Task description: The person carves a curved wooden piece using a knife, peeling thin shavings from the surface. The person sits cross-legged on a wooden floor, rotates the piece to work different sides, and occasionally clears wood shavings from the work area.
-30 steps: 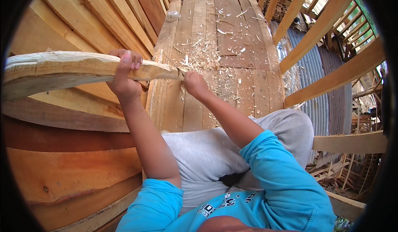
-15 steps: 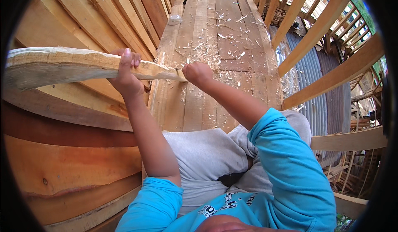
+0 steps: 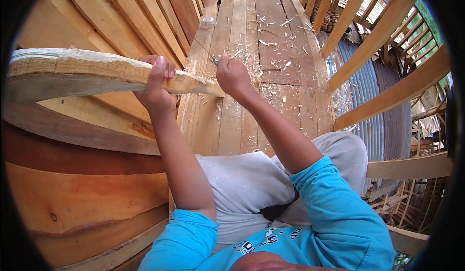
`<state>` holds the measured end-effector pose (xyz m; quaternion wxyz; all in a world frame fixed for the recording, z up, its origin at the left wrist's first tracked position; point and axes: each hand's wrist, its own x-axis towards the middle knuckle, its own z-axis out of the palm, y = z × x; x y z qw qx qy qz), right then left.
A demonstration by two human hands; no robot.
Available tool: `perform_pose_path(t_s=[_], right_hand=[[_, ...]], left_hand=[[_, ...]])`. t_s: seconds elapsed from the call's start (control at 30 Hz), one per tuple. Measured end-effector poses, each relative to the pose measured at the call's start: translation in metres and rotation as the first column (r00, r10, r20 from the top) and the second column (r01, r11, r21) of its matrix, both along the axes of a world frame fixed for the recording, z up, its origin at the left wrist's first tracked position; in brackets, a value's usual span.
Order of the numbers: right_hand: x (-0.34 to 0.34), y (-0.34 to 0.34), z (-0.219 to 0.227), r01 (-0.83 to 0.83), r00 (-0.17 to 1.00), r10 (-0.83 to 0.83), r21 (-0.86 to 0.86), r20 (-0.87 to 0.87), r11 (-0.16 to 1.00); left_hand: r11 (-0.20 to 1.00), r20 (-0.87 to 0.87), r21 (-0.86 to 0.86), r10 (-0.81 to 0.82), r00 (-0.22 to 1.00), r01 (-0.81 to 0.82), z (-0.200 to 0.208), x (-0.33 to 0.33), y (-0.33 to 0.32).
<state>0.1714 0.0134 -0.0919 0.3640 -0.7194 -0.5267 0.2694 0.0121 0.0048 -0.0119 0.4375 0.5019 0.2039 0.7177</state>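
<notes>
A long, curved piece of pale wood (image 3: 72,70) reaches from the left edge to the middle, its narrow cut end over the floorboards. My left hand (image 3: 159,84) is closed around it near that end, thumb on top. Just beyond the tip, my right hand (image 3: 234,76) grips a knife (image 3: 204,47) whose thin blade points up and to the left, clear of the wood. The knife's handle is mostly hidden in my fist.
Curled wood shavings (image 3: 271,40) litter the plank floor (image 3: 232,130) ahead of me. A small clear, rounded object (image 3: 208,23) lies at the far left of the planks. Wooden boards (image 3: 87,188) wall the left side; slanted wooden posts (image 3: 368,43) stand at right, above corrugated metal sheets (image 3: 363,87).
My right hand has turned and lifted off the wood's tip, and the knife blade now shows. The left hand and the wood have shifted slightly right.
</notes>
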Motion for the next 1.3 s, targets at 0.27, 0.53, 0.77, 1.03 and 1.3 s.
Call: perform_pose_path(t_s=[0.27,0.53,0.77,1.03,1.3], right_hand=[[0.008,-0.002,-0.086,-0.084,0.956,0.111,-0.108,0.271,0.991],[0.088,0.035,-0.083,-0.013,0.807,0.212,-0.342,0.551,0.939],[0.061,0.029,-0.101,-0.157,0.984,0.132,-0.222,-0.122,0.962],[0.024,0.012,-0.092,-0.237,0.775,-0.053,-0.369,-0.629,0.899],[0.025,0.011,-0.071,-0.221,0.950,0.105,-0.393,-0.294,0.893]], left_hand=[[0.999,0.016,-0.018,0.034,0.999,-0.034,-0.002,0.000,-0.005],[0.999,0.083,0.021,-0.027,0.996,0.025,-0.005,0.004,-0.001],[0.998,0.040,-0.007,-0.055,0.998,0.056,-0.004,0.005,0.007],[1.000,0.021,0.002,-0.028,0.999,0.028,-0.004,-0.002,0.002],[1.000,0.003,-0.005,-0.022,1.000,0.022,0.000,0.009,-0.003]])
